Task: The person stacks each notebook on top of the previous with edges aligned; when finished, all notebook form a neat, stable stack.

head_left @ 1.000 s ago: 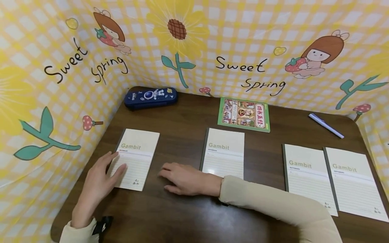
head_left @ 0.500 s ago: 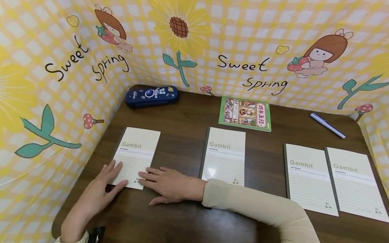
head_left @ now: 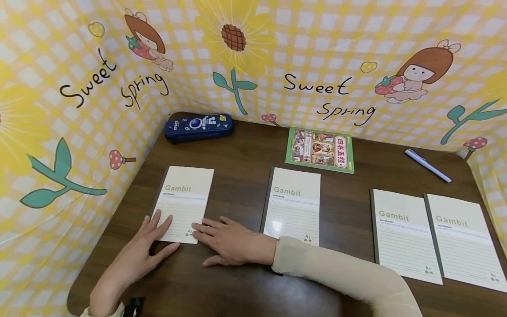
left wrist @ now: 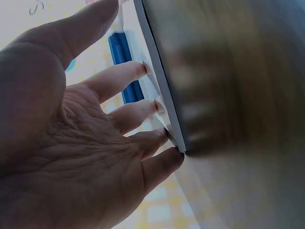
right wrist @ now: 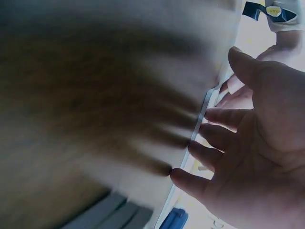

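Near the left edge of the desk (head_left: 233, 189), the leftmost notebook (head_left: 184, 204) lies straighter than before, slightly more rightward.
The left hand (head_left: 134, 251) and right hand (head_left: 231, 242), fingers extended, gripping nothing, touch its lower sides; its alignment seems improved.

Dark-blue oblong space-print pencil case (head_left: 199, 128): far left on dark-brown wood-grain table (head_left: 239, 189). Green-bordered rectangular paper book (head_left: 320, 149): right of pencil case. Slim pale-lavender pen (head_left: 428, 165): farther right. Yellow-white checked cloth (head_left: 301, 39): behind.
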`<state>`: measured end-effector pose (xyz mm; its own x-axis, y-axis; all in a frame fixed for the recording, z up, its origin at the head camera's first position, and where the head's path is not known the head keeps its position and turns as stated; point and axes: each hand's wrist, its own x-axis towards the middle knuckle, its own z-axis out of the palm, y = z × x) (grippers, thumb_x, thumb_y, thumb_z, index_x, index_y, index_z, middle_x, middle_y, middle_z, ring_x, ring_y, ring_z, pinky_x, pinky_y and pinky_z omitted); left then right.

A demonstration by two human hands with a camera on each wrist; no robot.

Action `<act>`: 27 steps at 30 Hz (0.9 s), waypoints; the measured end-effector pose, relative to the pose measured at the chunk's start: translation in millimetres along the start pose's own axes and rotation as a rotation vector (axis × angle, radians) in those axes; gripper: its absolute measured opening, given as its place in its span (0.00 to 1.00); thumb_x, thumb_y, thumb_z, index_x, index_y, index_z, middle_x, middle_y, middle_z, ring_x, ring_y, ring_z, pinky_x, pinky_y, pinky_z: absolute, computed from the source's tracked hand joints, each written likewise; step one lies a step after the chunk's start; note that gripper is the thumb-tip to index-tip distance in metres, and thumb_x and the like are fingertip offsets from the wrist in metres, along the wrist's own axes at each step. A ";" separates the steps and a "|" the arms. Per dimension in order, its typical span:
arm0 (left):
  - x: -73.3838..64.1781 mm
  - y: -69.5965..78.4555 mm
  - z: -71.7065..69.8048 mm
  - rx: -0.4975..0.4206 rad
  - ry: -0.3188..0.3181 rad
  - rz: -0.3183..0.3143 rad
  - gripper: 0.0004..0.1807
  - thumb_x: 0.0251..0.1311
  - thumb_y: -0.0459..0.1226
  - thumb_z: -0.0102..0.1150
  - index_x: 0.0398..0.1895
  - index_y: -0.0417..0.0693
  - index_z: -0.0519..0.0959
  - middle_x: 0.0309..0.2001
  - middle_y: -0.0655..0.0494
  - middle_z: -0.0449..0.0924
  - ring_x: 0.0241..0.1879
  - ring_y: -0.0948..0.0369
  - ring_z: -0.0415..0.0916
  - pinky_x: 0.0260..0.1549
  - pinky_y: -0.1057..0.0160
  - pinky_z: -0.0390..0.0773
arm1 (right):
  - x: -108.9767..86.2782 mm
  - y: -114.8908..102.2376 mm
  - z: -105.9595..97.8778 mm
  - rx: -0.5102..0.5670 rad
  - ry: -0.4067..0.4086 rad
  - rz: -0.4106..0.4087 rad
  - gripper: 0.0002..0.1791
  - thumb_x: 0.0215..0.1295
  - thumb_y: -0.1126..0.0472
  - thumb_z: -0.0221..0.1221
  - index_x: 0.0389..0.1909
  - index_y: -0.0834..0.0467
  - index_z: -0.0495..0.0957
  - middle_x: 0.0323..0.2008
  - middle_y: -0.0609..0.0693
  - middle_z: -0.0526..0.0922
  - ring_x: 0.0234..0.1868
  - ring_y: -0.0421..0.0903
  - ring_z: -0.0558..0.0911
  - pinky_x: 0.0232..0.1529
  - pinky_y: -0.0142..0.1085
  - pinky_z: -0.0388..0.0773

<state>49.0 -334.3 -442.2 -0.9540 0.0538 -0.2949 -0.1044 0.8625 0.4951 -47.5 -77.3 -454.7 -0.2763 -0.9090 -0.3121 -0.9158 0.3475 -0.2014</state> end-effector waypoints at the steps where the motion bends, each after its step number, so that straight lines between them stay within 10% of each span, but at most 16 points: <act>1: 2.0 2.9 1.7 0.006 0.003 0.012 0.47 0.69 0.61 0.61 0.83 0.49 0.58 0.84 0.35 0.40 0.81 0.27 0.36 0.63 0.18 0.56 | -3.2 2.1 -0.2 0.009 -0.003 0.015 0.44 0.77 0.27 0.39 0.86 0.43 0.44 0.86 0.39 0.39 0.86 0.41 0.45 0.84 0.48 0.54; 18: 34.6 52.8 26.2 0.092 0.033 0.152 0.47 0.66 0.61 0.65 0.82 0.53 0.61 0.83 0.32 0.45 0.78 0.22 0.39 0.63 0.20 0.63 | -39.4 43.1 -5.1 0.117 0.019 0.227 0.42 0.77 0.30 0.44 0.85 0.41 0.46 0.86 0.40 0.44 0.87 0.45 0.47 0.84 0.53 0.53; 27: 39.2 56.1 27.4 0.044 0.043 0.120 0.43 0.68 0.61 0.62 0.81 0.52 0.64 0.83 0.33 0.46 0.80 0.25 0.40 0.63 0.18 0.61 | -42.5 51.8 -3.4 0.172 0.062 0.195 0.42 0.78 0.31 0.46 0.85 0.45 0.50 0.86 0.44 0.47 0.86 0.46 0.50 0.84 0.50 0.54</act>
<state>13.5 -270.0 -448.4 -0.9701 0.1370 -0.2002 0.0224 0.8723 0.4884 -84.2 -21.5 -448.8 -0.4650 -0.8315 -0.3040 -0.7820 0.5467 -0.2992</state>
